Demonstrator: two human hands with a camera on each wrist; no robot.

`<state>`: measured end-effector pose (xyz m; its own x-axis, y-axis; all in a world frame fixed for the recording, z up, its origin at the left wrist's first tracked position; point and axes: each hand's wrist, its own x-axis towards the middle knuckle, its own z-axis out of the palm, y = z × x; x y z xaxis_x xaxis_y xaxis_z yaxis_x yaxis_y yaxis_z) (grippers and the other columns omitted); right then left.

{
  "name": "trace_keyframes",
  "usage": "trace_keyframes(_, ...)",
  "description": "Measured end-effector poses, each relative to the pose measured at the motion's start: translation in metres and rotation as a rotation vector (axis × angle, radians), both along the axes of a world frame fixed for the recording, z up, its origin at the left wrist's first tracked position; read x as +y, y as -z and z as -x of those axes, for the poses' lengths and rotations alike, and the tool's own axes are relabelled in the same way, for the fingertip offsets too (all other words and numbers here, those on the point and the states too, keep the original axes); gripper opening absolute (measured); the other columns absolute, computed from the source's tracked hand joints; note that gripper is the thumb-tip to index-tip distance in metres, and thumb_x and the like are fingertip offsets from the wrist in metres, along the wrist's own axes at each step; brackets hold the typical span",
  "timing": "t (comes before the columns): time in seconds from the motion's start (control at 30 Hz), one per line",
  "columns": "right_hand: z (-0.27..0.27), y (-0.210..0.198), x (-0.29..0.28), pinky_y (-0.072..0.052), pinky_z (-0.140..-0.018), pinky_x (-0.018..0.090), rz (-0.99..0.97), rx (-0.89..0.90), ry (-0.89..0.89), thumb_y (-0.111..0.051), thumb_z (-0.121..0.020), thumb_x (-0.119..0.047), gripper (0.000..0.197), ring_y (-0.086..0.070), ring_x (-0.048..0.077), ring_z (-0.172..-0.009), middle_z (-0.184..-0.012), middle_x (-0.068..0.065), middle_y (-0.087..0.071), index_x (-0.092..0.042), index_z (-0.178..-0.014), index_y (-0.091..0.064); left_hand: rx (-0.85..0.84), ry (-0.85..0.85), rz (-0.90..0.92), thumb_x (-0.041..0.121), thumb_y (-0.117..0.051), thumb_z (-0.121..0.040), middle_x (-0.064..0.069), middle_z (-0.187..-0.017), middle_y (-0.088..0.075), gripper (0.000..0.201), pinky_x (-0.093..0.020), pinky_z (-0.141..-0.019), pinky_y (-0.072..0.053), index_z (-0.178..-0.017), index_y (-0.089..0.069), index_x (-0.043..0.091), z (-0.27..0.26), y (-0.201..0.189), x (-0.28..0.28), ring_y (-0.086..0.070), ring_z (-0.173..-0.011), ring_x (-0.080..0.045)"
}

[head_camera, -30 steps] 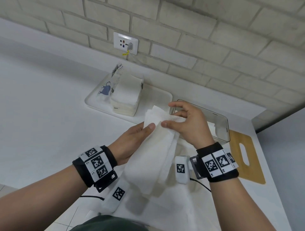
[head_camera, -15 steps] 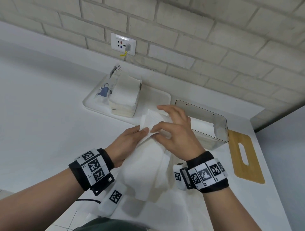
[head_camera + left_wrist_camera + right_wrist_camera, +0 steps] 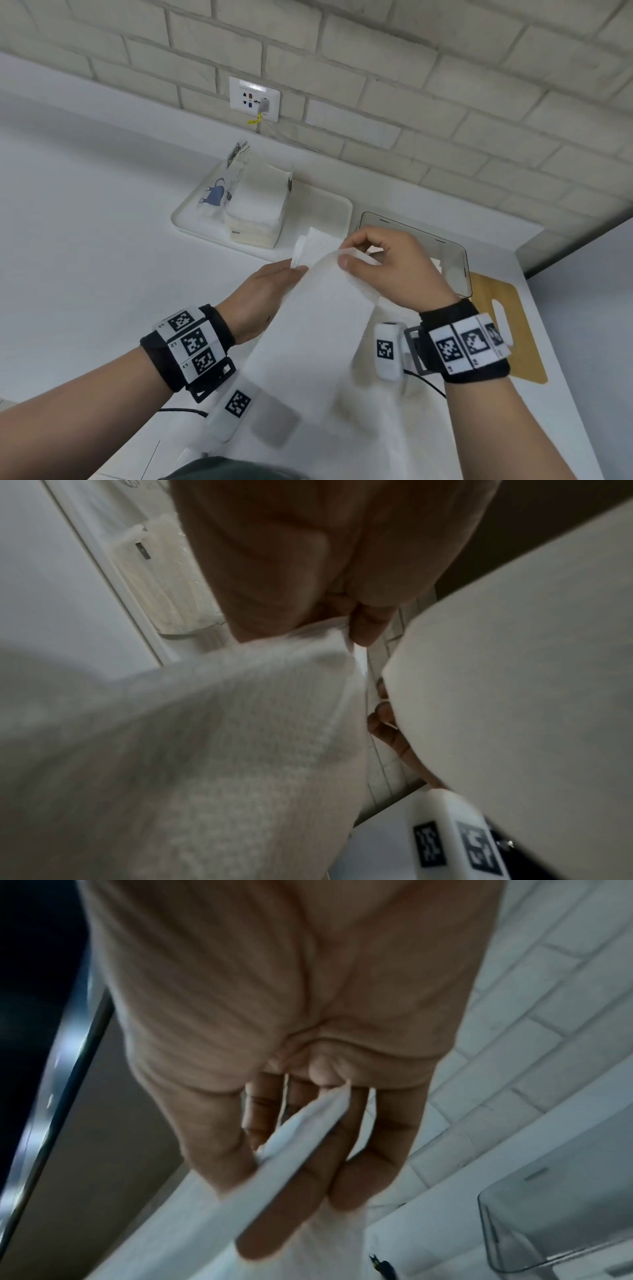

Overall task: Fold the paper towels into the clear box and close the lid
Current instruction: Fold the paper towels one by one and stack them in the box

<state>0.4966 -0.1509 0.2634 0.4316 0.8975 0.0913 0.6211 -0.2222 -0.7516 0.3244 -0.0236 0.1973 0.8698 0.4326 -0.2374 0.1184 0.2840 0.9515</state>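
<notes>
A long white paper towel (image 3: pixel 322 329) hangs in the air between both hands above the counter. My left hand (image 3: pixel 270 298) holds its upper left edge, thumb on top. My right hand (image 3: pixel 387 270) pinches a top layer of the towel between thumb and fingers. The wrist views show the towel (image 3: pixel 240 723) under the left thumb and a folded edge (image 3: pixel 301 1134) between the right fingers (image 3: pixel 274 1229). The clear box (image 3: pixel 455 263) stands open behind the right hand, with white towel inside. Its lid is not in view.
A white tray (image 3: pixel 329 209) at the back holds an opened pack of paper towels (image 3: pixel 255 209). A wooden board (image 3: pixel 513 329) lies right of the box. The counter's right edge drops off beyond the board. A brick wall with a socket (image 3: pixel 255 99) is behind.
The right hand has drawn back toward me and curled, now lifting a top layer of the towel. The left hand keeps its hold. The towel hangs flatter.
</notes>
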Motion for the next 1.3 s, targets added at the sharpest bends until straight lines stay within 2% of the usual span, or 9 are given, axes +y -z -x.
trace_keyframes(0.07,0.001,0.006,0.007,-0.056,-0.084,0.037,0.022,-0.076,0.041,-0.079,-0.085,-0.028,0.012,-0.065,0.007,-0.087,-0.089,-0.01,-0.071,-0.031,-0.094,-0.072,0.003,-0.003,0.072,0.029,-0.047,-0.109,-0.009,-0.109,-0.075,0.038,-0.02,-0.088,-0.057,-0.122,-0.067,-0.001,0.0,-0.001,0.0,-0.075,-0.093,-0.008)
trace_keyframes(0.13,0.006,0.011,0.012,-0.055,-0.082,0.033,0.018,-0.107,0.088,-0.081,-0.082,-0.034,0.018,-0.065,0.004,-0.087,-0.088,-0.01,-0.07,-0.033,-0.098,-0.071,0.004,0.013,0.187,0.043,-0.042,-0.109,-0.012,-0.125,-0.074,0.048,-0.04,-0.104,-0.054,-0.128,-0.067,0.007,0.003,0.001,0.0,-0.071,-0.115,-0.027)
trace_keyframes(0.33,0.022,0.028,0.014,-0.048,-0.084,0.018,-0.144,-0.121,0.301,-0.078,-0.082,-0.051,0.052,-0.059,-0.001,-0.101,-0.118,-0.018,-0.061,-0.037,-0.128,-0.058,-0.025,0.042,-0.071,0.019,-0.064,-0.101,-0.01,-0.117,-0.077,0.022,-0.054,-0.101,-0.055,-0.123,-0.069,0.014,0.003,0.011,-0.003,-0.073,-0.109,-0.033)
trace_keyframes(0.47,0.033,0.036,-0.016,-0.049,-0.091,0.017,-0.274,0.378,0.264,-0.078,-0.082,-0.051,0.076,-0.057,-0.002,-0.12,-0.136,-0.013,-0.057,-0.03,-0.145,-0.042,-0.128,-0.068,-0.178,0.016,-0.062,-0.102,-0.002,-0.117,-0.078,0.023,-0.042,-0.098,-0.059,-0.123,-0.07,0.016,0.0,-0.002,-0.006,-0.074,-0.108,-0.021)
trace_keyframes(0.67,0.045,0.071,-0.033,-0.052,-0.102,0.046,-0.32,0.398,0.281,-0.065,-0.089,-0.014,0.042,-0.065,0.019,-0.117,-0.122,0.0,-0.069,-0.023,-0.129,-0.058,-0.242,-0.012,-0.257,0.019,-0.072,-0.093,0.0,-0.116,-0.077,0.03,-0.028,-0.096,-0.057,-0.123,-0.07,0.012,-0.013,0.006,-0.02,-0.072,-0.112,-0.018)
trace_keyframes(0.77,0.051,0.094,-0.038,-0.052,-0.093,0.035,-0.192,0.392,0.344,-0.066,-0.084,-0.012,0.058,-0.063,0.008,-0.11,-0.121,-0.008,-0.064,-0.038,-0.132,-0.048,-0.093,-0.03,-0.338,0.018,-0.082,-0.088,0.004,-0.103,-0.077,0.027,-0.023,-0.085,-0.055,-0.113,-0.072,0.02,-0.018,0.025,-0.025,-0.071,-0.095,-0.007)
trace_keyframes(0.97,0.061,0.106,-0.044,-0.046,-0.082,0.01,-0.118,0.44,0.377,-0.055,-0.089,0.006,0.054,-0.06,-0.011,-0.098,-0.102,-0.031,-0.065,-0.034,-0.124,-0.047,-0.074,-0.042,-0.337,0.019,-0.078,-0.091,0.001,-0.099,-0.079,0.016,-0.02,-0.08,-0.055,-0.106,-0.076,0.018,-0.018,0.035,-0.033,-0.073,-0.088,-0.009)
trace_keyframes(1.07,0.061,0.102,-0.046,-0.05,-0.088,0.016,-0.218,0.454,0.422,-0.056,-0.09,0.006,0.049,-0.061,-0.003,-0.101,-0.103,-0.026,-0.065,-0.026,-0.126,-0.047,-0.116,-0.064,-0.333,0.015,-0.077,-0.091,0.004,-0.092,-0.078,0.012,-0.015,-0.074,-0.051,-0.103,-0.075,0.013,-0.021,0.028,-0.035,-0.07,-0.082,-0.005)
trace_keyframes(1.3,0.064,0.11,-0.052,-0.046,-0.08,0.014,-0.102,0.5,0.386,-0.048,-0.094,0.002,0.044,-0.061,0.001,-0.1,-0.113,-0.01,-0.063,-0.029,-0.125,-0.043,0.008,-0.075,-0.256,0.019,-0.079,-0.09,-0.006,-0.098,-0.081,0.017,-0.044,-0.088,-0.061,-0.105,-0.078,0.011,-0.023,0.041,-0.041,-0.077,-0.095,-0.025)
